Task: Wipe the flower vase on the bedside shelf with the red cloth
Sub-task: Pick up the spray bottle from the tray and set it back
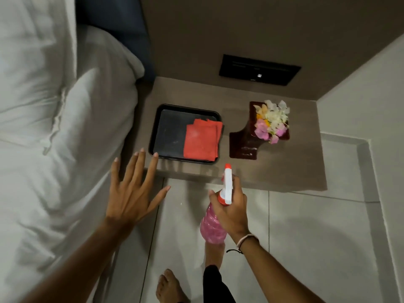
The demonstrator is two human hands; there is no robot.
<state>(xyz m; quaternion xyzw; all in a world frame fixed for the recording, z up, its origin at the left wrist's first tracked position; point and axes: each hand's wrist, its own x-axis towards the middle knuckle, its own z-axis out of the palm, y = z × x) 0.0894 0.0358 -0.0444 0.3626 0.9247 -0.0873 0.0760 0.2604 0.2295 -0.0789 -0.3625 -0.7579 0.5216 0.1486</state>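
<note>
Flower vase, dark red, stood toward the shelf right edge, pale and pink flowers in it. Red cloth lay folded in the right part of the black tray, near the shelf's left front corner, just beside the vase. Left hand was spread open, empty, over the shelf's front left edge, possibly touching it. Right hand gripped a pink spray bottle off the shelf's front edge, above the floor

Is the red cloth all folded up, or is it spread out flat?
Folded. The red cloth lies as a neat rectangle with layered edges showing along its right side, covering only the right part of the black tray.
</note>
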